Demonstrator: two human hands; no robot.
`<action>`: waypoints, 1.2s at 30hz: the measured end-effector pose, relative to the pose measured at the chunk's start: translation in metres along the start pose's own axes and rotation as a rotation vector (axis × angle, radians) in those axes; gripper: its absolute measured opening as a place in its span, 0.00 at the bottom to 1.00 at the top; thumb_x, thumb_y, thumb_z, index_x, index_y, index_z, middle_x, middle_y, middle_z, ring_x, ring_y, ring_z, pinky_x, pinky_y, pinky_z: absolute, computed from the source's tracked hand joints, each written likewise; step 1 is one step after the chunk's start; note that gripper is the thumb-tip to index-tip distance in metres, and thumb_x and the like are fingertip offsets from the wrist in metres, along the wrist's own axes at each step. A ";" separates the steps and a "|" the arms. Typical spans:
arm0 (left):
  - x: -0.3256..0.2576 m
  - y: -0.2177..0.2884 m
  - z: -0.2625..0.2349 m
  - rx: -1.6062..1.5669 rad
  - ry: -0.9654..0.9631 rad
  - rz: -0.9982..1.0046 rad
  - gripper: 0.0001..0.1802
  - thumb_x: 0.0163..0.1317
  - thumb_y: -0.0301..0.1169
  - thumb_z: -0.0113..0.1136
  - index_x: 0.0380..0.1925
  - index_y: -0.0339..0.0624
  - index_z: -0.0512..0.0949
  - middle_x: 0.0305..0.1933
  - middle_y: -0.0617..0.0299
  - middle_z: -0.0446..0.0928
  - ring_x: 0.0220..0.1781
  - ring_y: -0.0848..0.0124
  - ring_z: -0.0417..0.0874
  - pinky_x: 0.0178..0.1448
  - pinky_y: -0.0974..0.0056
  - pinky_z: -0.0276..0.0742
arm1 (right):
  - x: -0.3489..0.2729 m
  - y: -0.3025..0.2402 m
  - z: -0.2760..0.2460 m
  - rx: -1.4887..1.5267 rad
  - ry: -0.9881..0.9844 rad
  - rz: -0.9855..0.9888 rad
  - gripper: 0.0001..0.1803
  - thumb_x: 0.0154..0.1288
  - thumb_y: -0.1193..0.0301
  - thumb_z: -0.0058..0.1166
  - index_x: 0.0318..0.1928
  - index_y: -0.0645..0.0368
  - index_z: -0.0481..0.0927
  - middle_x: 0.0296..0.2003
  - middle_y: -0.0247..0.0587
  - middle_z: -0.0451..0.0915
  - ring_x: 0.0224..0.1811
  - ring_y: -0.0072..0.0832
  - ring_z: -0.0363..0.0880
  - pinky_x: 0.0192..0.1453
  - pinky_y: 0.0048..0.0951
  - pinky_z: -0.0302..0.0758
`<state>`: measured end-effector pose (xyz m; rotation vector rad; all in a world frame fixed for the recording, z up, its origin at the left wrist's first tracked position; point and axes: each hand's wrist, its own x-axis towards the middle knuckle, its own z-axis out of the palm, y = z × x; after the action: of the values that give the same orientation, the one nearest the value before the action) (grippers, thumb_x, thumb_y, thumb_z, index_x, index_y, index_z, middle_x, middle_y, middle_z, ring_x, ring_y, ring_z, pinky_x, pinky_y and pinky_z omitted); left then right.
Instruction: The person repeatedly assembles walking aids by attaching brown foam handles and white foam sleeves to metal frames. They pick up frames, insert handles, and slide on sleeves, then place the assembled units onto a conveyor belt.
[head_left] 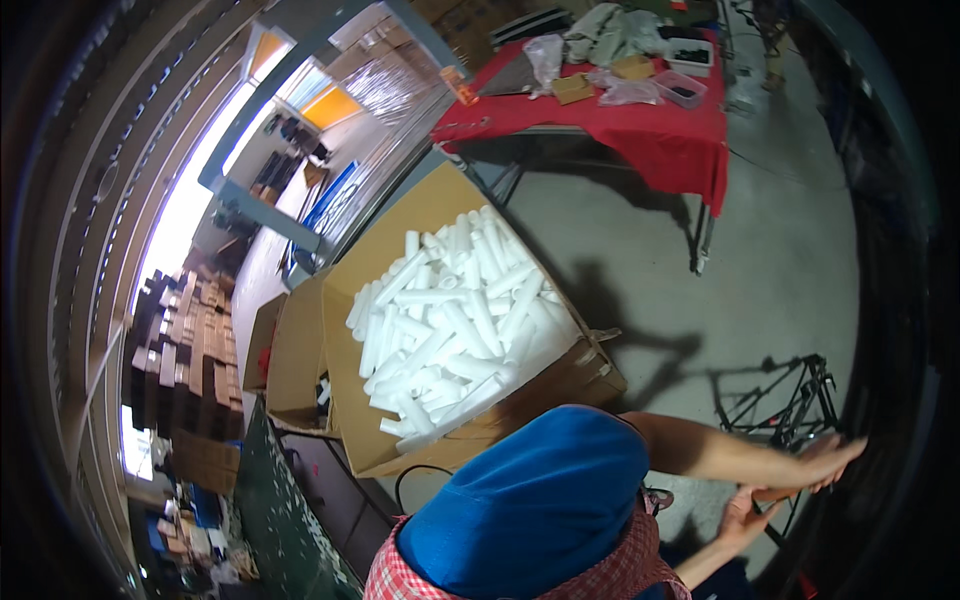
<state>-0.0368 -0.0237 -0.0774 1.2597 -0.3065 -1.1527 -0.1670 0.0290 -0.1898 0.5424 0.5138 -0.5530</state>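
At the lower right, my left hand (822, 466) reaches across, smeared by motion, so its grip is not clear. It is beside a black metal frame of thin tubes (800, 400) that looks like a bicycle frame. Just below it, my right hand (742, 518) has its thumb and fingers around a short orange-brown piece (774, 494), perhaps a handle. The far end of that piece runs toward my left hand. The lower part of the frame is hidden behind my hands and the dark rim of the picture.
A large open cardboard box (430, 200) full of white foam tubes (450, 320) stands left of my arm. Beyond it, a table with a red cloth (650, 135) carries bags and small boxes. Stacked cartons (190, 350) and a green surface (285, 520) are at left.
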 end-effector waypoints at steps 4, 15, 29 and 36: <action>-0.019 -0.007 -0.013 -0.020 -0.170 0.056 0.25 0.65 0.50 0.45 0.19 0.40 0.68 0.13 0.64 0.69 0.10 0.76 0.69 0.13 0.70 0.65 | 0.016 -0.045 -0.020 -0.104 -0.066 0.333 0.22 0.62 0.67 0.61 0.52 0.65 0.74 0.49 0.42 0.79 0.51 0.33 0.77 0.55 0.38 0.76; -0.059 -0.024 -0.025 0.008 -0.068 -0.061 0.24 0.63 0.49 0.45 0.18 0.42 0.68 0.13 0.67 0.65 0.10 0.78 0.63 0.12 0.72 0.56 | 0.051 -0.001 0.005 -0.494 0.049 -0.141 0.19 0.65 0.64 0.55 0.51 0.62 0.74 0.40 0.37 0.74 0.41 0.27 0.71 0.45 0.31 0.71; -0.053 -0.027 -0.036 -0.267 -0.280 -0.181 0.25 0.67 0.54 0.47 0.29 0.45 0.77 0.17 0.70 0.69 0.16 0.80 0.67 0.19 0.71 0.61 | 0.066 -0.008 0.012 -0.707 0.043 -0.362 0.18 0.69 0.59 0.50 0.50 0.60 0.75 0.27 0.30 0.67 0.26 0.20 0.64 0.31 0.22 0.64; -0.079 -0.031 -0.057 0.439 0.099 0.522 0.25 0.64 0.44 0.56 0.56 0.45 0.67 0.46 0.55 0.74 0.26 0.68 0.76 0.41 0.62 0.77 | 0.056 -0.006 0.011 -0.765 0.133 -0.248 0.18 0.71 0.57 0.47 0.50 0.58 0.75 0.21 0.26 0.64 0.19 0.16 0.61 0.24 0.17 0.61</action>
<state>-0.0464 0.0770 -0.0929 1.4923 -0.7944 -0.5861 -0.1266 -0.0013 -0.2161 -0.2194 0.8701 -0.5097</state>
